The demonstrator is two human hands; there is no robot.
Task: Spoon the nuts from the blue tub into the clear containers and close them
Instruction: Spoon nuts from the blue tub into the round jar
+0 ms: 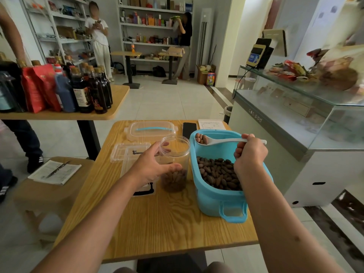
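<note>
Fingers of the right hand (248, 152) are curled round the handle of a white spoon (220, 141), while the left hand (152, 164) wraps thumb and fingers about a clear jar (174, 164), steadying it upright.

Largest first: the wooden tabletop (157, 223) carries everything, and the blue tub (224, 174) takes up its right side, running lengthwise from the near right edge toward the far right corner. Brown nuts (218, 173) lie across its bottom, thickest toward the near end. The jar stands just beside the tub's left wall, about midway along the tabletop, its mouth open and its lower part already holding nuts (perhaps a third full, as far as I can judge through the plastic).

Now the relation that matters. The spoon lies roughly level, its long axis running left to right, handle in the fist and bowl pointing left over the far end of the tub. The bowl holds a few nuts and hangs just right of the jar's mouth, a little above its rim and slightly farther back. So the load needs only a short carry leftward and toward the person, then a tip, and the right hand is the one placed to do it.

Flat clear lids (150, 131) lie toward the far left, not yet fitted, so closing remains.
</note>
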